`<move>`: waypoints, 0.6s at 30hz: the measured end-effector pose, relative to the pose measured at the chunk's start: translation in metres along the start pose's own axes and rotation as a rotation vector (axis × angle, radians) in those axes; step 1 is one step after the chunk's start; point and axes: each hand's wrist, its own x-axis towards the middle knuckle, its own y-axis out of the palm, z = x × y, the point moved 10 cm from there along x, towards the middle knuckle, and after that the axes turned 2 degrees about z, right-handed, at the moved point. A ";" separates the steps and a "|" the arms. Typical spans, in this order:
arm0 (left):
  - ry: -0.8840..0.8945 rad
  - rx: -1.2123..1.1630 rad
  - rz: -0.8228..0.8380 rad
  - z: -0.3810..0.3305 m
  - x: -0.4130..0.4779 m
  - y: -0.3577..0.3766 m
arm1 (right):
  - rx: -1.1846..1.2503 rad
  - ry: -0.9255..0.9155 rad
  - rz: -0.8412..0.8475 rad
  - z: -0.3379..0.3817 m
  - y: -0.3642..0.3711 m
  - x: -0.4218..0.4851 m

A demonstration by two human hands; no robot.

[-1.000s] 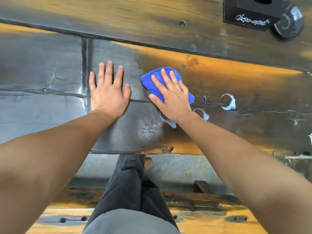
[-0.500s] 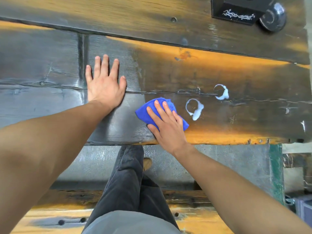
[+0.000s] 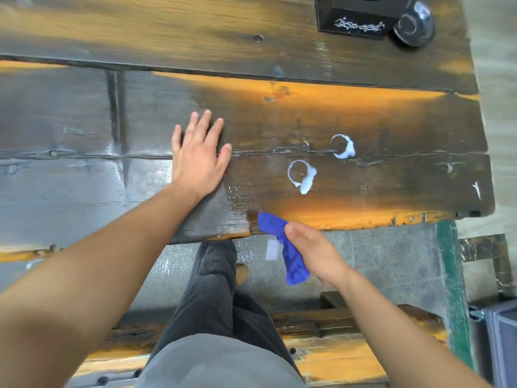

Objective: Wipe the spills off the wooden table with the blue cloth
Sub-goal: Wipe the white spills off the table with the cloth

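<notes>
My right hand [image 3: 313, 250] holds the blue cloth [image 3: 285, 247] bunched up, off the near edge of the wooden table [image 3: 377, 121]; the cloth hangs down below the edge. Two white ring-shaped spills lie on the dark boards: one [image 3: 302, 176] just beyond the cloth, another [image 3: 343, 146] further back and to the right. A small white streak [image 3: 477, 189] marks the table's right end. My left hand [image 3: 198, 158] lies flat on the table with fingers spread, left of the spills. A wet sheen shows on the wood between my hands.
A black box with a white pattern [image 3: 355, 15] and a dark round object [image 3: 414, 23] stand at the far right of the table. A wooden bench [image 3: 335, 357] runs under my legs. A green table leg [image 3: 450, 275] stands at right.
My right hand pulled the cloth back over the near edge and lifted it off the table, bunching it. The spill by that hand is gone. My left hand stayed flat.
</notes>
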 end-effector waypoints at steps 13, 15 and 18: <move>0.047 0.241 0.153 -0.041 0.009 0.056 | -0.705 -0.348 -0.430 0.178 -0.131 0.146; 0.038 0.245 0.154 -0.041 0.009 0.056 | -0.933 -0.362 -0.367 0.182 -0.123 0.183; 0.030 0.250 0.147 -0.041 0.009 0.058 | -1.180 -0.320 -0.227 0.168 -0.110 0.214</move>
